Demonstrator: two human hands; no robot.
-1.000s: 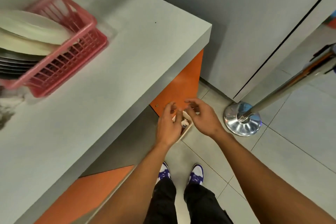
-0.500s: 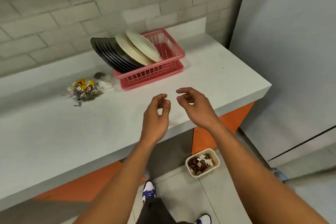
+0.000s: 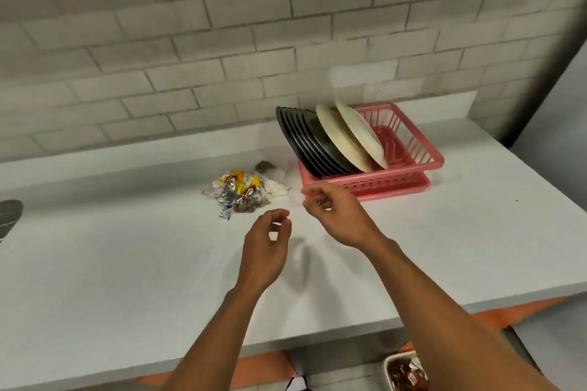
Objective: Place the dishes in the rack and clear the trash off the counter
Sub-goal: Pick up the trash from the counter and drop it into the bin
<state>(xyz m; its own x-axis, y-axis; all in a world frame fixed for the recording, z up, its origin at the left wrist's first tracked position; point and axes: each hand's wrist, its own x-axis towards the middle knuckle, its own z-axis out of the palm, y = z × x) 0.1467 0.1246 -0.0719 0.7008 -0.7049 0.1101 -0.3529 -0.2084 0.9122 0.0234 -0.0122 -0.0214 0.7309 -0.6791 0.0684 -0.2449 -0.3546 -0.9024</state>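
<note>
Go for the trash pile (image 3: pixel 244 192): foil wrappers and crumpled tissue heaped on the desk (image 3: pixel 127 263), just left of the pink rack (image 3: pixel 409 165). Leave the dishes (image 3: pixel 333 143) alone, leaning in the rack already, dark ones behind, pale ones in front. Bring in both hands, the left hand (image 3: pixel 265 251) and right hand (image 3: pixel 336 216), empty above the desk with fingers loosely curled, pinching nothing. Cup the heap from two sides and squeeze inward, probably the surest way to keep light scraps from scattering. Draw the tissue away from the rack's foot first. Carry low to the bin (image 3: pixel 405 371) on the floor below the desk edge, then check for crumbs left behind.
</note>
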